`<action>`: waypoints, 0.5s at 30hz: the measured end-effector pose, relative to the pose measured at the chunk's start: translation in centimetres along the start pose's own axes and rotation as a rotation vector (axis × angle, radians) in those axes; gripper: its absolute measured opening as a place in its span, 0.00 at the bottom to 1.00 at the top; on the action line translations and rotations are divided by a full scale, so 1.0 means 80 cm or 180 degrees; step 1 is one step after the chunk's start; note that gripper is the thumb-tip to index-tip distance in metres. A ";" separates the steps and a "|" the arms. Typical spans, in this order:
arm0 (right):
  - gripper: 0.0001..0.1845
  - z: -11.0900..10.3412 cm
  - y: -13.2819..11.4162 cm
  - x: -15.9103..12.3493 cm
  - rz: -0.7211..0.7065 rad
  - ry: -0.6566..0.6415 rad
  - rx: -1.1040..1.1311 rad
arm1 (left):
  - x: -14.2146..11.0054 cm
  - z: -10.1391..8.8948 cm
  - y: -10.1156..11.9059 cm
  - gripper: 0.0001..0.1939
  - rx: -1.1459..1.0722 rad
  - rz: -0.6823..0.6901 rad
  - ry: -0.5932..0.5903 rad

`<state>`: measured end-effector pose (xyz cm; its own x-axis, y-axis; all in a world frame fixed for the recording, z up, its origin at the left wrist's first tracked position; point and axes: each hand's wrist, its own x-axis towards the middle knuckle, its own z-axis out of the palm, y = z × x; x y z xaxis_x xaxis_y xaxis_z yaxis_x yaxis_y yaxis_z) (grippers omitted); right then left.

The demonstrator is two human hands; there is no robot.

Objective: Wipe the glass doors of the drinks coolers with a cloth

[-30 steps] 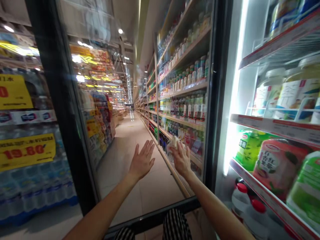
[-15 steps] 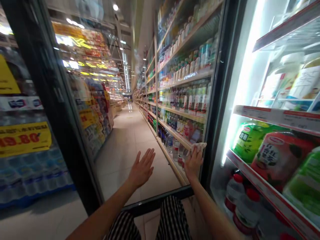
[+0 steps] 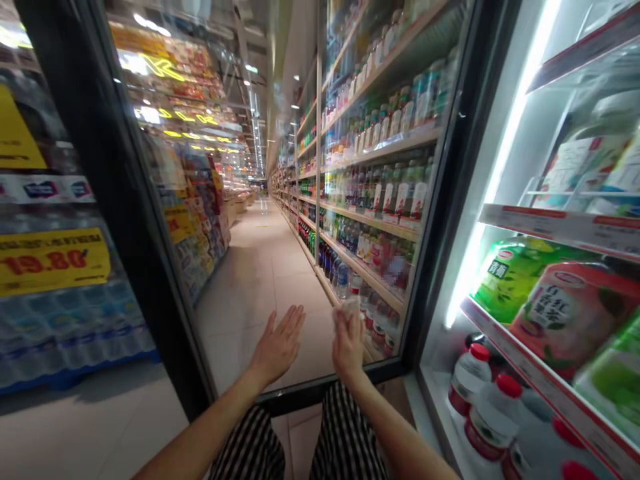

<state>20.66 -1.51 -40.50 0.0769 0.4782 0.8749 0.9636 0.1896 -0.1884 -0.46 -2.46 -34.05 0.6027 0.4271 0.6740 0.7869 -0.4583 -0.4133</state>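
A glass door [image 3: 240,280] with a black frame stands in front of me, low part at hand level. My left hand [image 3: 280,343] is against or very near the glass, fingers stretched out, holding nothing. Just right of it, my right hand [image 3: 349,343] presses a pale, crumpled cloth [image 3: 349,308] to the glass. The cloth shows above the fingertips; the rest is covered by the hand. Both hands are above the door's bottom frame bar [image 3: 295,398].
On the right, a lit fridge holds large drink bottles [image 3: 553,313] on shelves and red-capped bottles [image 3: 493,417] at the bottom. Left of the door are packed water bottles [image 3: 65,340] under a yellow price sign [image 3: 53,260]. Shelves of drinks and an aisle show in the glass.
My right hand has swept left across the glass with the cloth, from beside the door's right frame toward my left hand. The left hand has stayed nearly in place.
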 end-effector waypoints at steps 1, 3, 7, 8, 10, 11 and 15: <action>0.33 0.002 -0.010 -0.005 -0.0446 -0.0202 0.0088 | -0.004 0.001 -0.001 0.27 0.0012 -0.0014 -0.0010; 0.33 0.000 -0.018 -0.004 -0.0949 -0.0344 0.0211 | -0.013 0.002 -0.005 0.27 0.0040 -0.0050 -0.0039; 0.31 -0.014 0.000 0.023 0.0136 0.0217 0.0095 | -0.028 -0.001 -0.015 0.26 0.0087 -0.0103 -0.0141; 0.31 -0.016 0.002 0.026 0.0344 0.0291 0.0069 | -0.030 -0.001 -0.016 0.26 0.0094 -0.0112 -0.0159; 0.31 -0.016 -0.003 0.022 0.0040 0.0126 0.0119 | -0.031 -0.003 -0.018 0.26 0.0104 -0.0109 -0.0143; 0.31 -0.014 -0.009 0.018 -0.0400 -0.0070 0.0180 | -0.031 -0.005 -0.019 0.26 0.0106 -0.0102 -0.0125; 0.31 -0.017 -0.025 0.035 -0.1102 -0.0283 0.0247 | -0.024 -0.015 -0.031 0.27 0.0090 -0.0242 -0.0019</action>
<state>19.32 -1.69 -37.05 -0.2763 0.4462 0.8512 0.9061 0.4161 0.0760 -3.71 -3.09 -33.58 0.5419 0.4645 0.7004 0.8337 -0.4023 -0.3783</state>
